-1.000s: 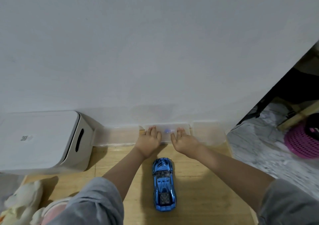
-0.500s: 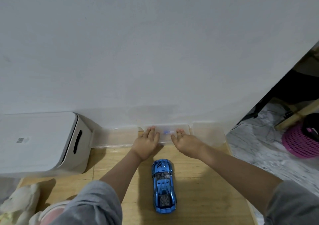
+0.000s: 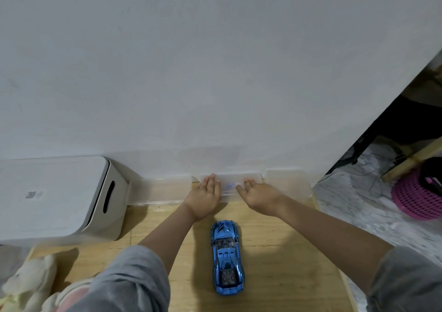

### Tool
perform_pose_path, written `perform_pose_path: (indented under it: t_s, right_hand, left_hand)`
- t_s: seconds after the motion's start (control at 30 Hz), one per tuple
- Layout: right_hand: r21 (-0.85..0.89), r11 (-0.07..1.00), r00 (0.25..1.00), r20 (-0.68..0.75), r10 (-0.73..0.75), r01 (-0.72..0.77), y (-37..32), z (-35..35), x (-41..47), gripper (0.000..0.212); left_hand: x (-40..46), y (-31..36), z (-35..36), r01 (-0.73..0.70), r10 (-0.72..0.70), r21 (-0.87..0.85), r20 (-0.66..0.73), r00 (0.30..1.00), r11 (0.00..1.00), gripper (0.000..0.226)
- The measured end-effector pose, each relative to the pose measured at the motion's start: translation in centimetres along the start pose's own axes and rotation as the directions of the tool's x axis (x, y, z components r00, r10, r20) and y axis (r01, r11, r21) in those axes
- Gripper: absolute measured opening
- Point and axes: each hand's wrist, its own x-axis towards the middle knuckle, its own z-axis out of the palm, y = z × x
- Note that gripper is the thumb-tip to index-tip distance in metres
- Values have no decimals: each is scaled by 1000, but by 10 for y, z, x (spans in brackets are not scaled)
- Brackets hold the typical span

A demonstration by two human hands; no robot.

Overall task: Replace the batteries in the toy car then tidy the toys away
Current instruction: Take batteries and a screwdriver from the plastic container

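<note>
A shiny blue toy car (image 3: 226, 258) stands on the wooden floor (image 3: 275, 252), nose toward the wall, untouched. Beyond it a clear plastic box (image 3: 229, 185) sits against the white wall, with something small and blue faintly visible inside. My left hand (image 3: 203, 199) lies flat on the box's left part, fingers straight. My right hand (image 3: 258, 195) rests flat on its right part, fingers straight too.
Two more clear boxes flank it, one on the left (image 3: 160, 189) and one on the right (image 3: 288, 187). A white appliance (image 3: 55, 199) stands at left. Plush toys (image 3: 28, 287) lie at bottom left. A pink basket (image 3: 416, 197) sits on the marble floor at right.
Both hands stay flat on the clear box against the wall; they have barely shifted. The car has not moved.
</note>
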Motion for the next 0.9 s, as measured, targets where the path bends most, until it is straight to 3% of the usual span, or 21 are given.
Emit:
perform_pose_path:
  t_s: [0.2, 0.3, 0.43, 0.53, 0.7, 0.9]
  right_hand:
    - [104, 993, 998, -35, 51, -47, 1, 0, -3, 55]
    - [114, 992, 998, -30, 56, -52, 3, -2, -5, 51]
    - [125, 991, 997, -48, 57, -50, 6, -7, -8, 49]
    - [171, 984, 986, -149, 71, -45, 12, -6, -10, 48]
    - [261, 965, 886, -447, 122, -1, 26, -7, -9, 37]
    - [259, 959, 762, -597, 252, -114, 40, -29, 2, 18]
  left_hand:
    - [1, -2, 4, 20, -20, -43, -7, 1000, 999, 50]
    - [-1, -2, 3, 27, -36, -87, -108, 994, 996, 50]
    - [-4, -1, -1, 87, -103, -164, -97, 990, 983, 68]
    - [-6, 1, -5, 136, -168, -220, -134, 977, 966, 77]
    - [-1, 1, -10, 169, -210, -228, -173, 962, 959, 97]
    - [-6, 1, -2, 168, -205, -156, -257, 945, 973, 113]
